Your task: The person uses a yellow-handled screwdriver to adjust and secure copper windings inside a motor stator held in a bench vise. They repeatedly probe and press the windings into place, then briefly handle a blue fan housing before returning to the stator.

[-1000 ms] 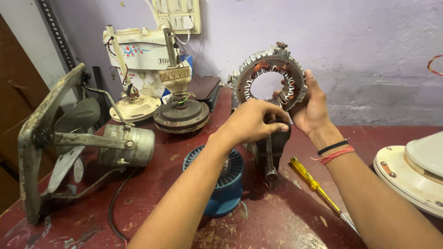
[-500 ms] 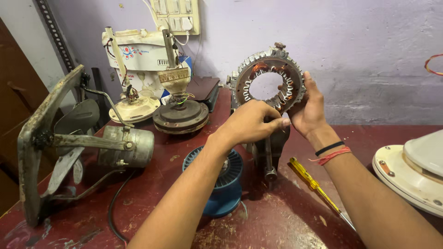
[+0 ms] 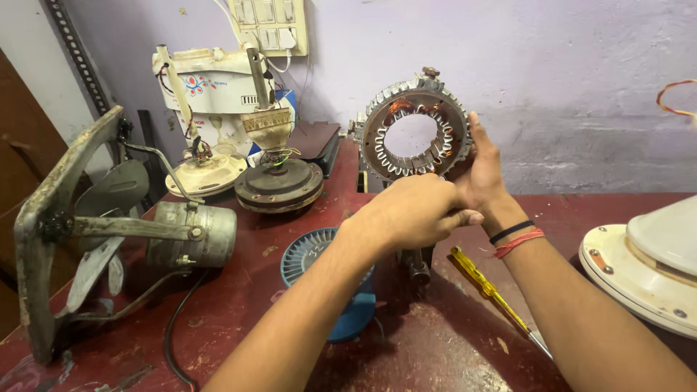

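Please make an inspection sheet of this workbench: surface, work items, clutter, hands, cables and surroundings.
Surface: dark red bench, scuffed and stained.
Work items: ring-shaped motor stator with copper windings, held upright.
Clutter: exhaust fan in metal frame; blue finned part; yellow screwdriver; brown fan motor; white housing.
Hands: left hand at the stator's lower edge; right hand grips its right rim.
Cables: black cable from the exhaust fan.
Surroundings: lilac wall, switchboard.
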